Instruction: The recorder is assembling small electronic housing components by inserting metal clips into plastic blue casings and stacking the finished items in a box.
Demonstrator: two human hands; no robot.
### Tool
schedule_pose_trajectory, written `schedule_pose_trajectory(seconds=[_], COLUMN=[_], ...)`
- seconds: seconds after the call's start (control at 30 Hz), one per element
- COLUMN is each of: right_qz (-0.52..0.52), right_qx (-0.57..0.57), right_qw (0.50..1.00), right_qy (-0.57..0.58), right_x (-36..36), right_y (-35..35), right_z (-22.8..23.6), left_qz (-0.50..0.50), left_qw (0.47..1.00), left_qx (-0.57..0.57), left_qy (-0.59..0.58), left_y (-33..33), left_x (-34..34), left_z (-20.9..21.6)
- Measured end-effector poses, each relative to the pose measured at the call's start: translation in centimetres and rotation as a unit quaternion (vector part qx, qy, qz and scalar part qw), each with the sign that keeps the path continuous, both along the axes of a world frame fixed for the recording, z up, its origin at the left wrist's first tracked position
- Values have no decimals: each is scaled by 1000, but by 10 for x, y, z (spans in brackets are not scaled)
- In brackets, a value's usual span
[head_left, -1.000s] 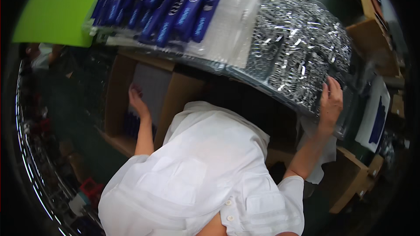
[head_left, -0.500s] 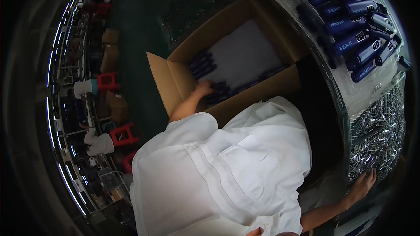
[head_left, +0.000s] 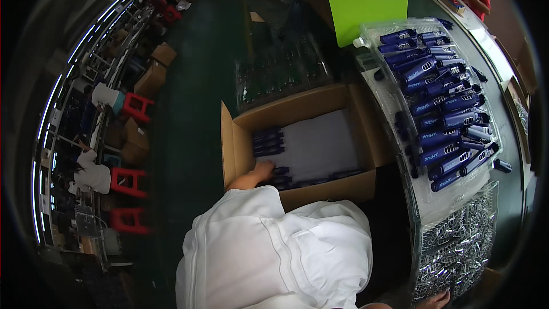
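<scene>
My left hand [head_left: 264, 169] reaches down into an open cardboard box [head_left: 297, 197], at its left side. Next to the fingers lie dark blue tubular pieces [head_left: 269, 143] with dark ends, in rows along the box's left and near sides. A pale grey sheet [head_left: 320, 143] covers much of the inside. The fingertips are too dark and small to show a grip. My right hand [head_left: 436, 300] lies at the lower edge of the picture, beside a heap of small shiny metal parts [head_left: 454, 257]. Its visible fingers are extended, with nothing seen in them.
On the right-hand table [head_left: 509, 160], clear plastic trays [head_left: 372, 37] carry many blue tubes [head_left: 434, 106]. A bright green panel [head_left: 369, 0] stands beyond. Co-workers sit ahead and left, near red stools [head_left: 128, 182]. Clear plastic trays [head_left: 280, 74] lie behind the box.
The view has swung, bringing the green panel and people ahead into sight. My left hand stays in the box by the blue pieces. My right hand now shows only at the lower edge.
</scene>
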State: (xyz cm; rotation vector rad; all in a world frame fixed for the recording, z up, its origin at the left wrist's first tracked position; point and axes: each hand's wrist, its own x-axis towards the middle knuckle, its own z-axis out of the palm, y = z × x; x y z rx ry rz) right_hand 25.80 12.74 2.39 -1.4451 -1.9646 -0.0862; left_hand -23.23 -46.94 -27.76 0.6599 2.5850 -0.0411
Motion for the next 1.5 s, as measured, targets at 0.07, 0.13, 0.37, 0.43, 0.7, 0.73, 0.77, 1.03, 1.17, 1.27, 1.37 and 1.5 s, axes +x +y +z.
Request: schedule_pose_trajectory(seconds=[0.07,0.13,0.37,0.43,0.7,0.73,0.77,1.03,1.17,1.27,1.37,1.5], right_qz=[27,78,149,144,226,207,193,191,201,186,196,210], right_qx=[-11,-39,-163,-192,-357,-363,-371,-345,-347,-382,-373,-224], right_qw=[999,996,929,916,743,744,742,746,724,652,630,737], right_qy=[18,35,298,322,519,521,524,536,562,628,653,602], right_x=[10,25,143,59,-33,-44,-54,-51,-52,-51,-54,-60], right_y=[4,9,78,12,-58,-67,-72,-85,-84,-80,-78,-80], right_z=[-5,-12,-86,-46,3,10,17,5,1,-5,-14,-6], left_qz=[70,174,224,189,-76,-94,-113,-100,-87,-38,-47,-39], left_qw=[997,977,747,666,572,594,615,606,606,607,591,558], left_qx=[39,119,618,686,529,505,486,433,440,425,425,370], left_qy=[6,36,-99,-224,-622,-619,-611,-660,-657,-670,-684,-742], left_y=[15,28,163,225,409,423,438,479,483,481,478,471], left_x=[-1,0,8,31,163,175,187,240,241,240,237,222], left_z=[31,60,160,197,292,296,300,299,294,294,288,279])
